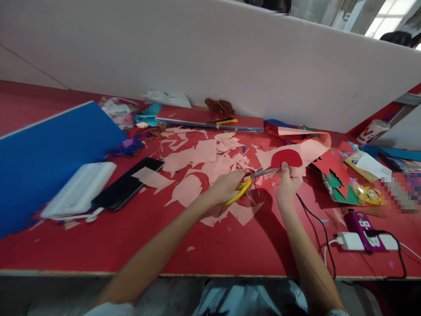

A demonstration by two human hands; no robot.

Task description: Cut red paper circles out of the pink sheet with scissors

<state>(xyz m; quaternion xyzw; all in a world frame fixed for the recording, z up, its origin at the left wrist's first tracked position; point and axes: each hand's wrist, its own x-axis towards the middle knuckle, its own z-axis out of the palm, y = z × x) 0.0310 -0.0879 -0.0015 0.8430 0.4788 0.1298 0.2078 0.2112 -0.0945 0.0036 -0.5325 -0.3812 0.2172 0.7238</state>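
Observation:
My left hand (226, 186) is closed around the yellow handles of a pair of scissors (250, 181). Their grey blades point right, into a pink paper sheet (311, 149). My right hand (287, 186) pinches the lower edge of that sheet, thumb on top, just below a red rounded shape (287, 158) showing through the pink. The sheet curls up at its far right end. Both hands are over the red table (230, 245), close together near the middle.
Pink paper scraps (204, 160) litter the table behind my hands. A black phone (128, 183), a white case (80, 188) and a blue board (49, 153) lie left. Red-green paper (335, 177), snack packets (368, 193), a white charger (353, 240) with cables lie right. A white partition (230, 66) closes the back.

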